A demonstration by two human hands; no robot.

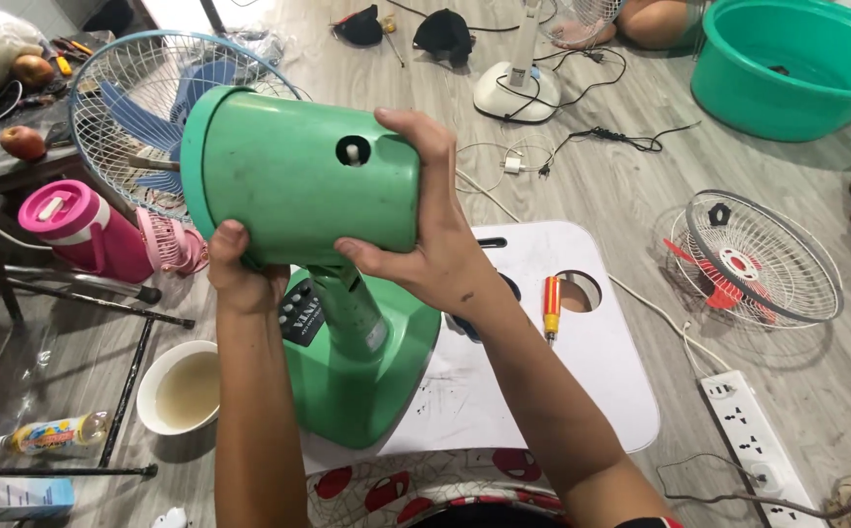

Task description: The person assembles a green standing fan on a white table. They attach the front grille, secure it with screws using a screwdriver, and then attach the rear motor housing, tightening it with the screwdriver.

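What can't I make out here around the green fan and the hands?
Head view only:
- Fan blades: partly hidden behind the green motor housing.
- Left hand fingers: wrapped under the housing, out of sight.
- Fan base buttons: too small, partly covered by the left wrist.
- Right hand palm side: pressed against the housing.
- Power strip: cut off by the bottom edge.

Wooden floor [640,196], white board [582,391], basin [787,88]
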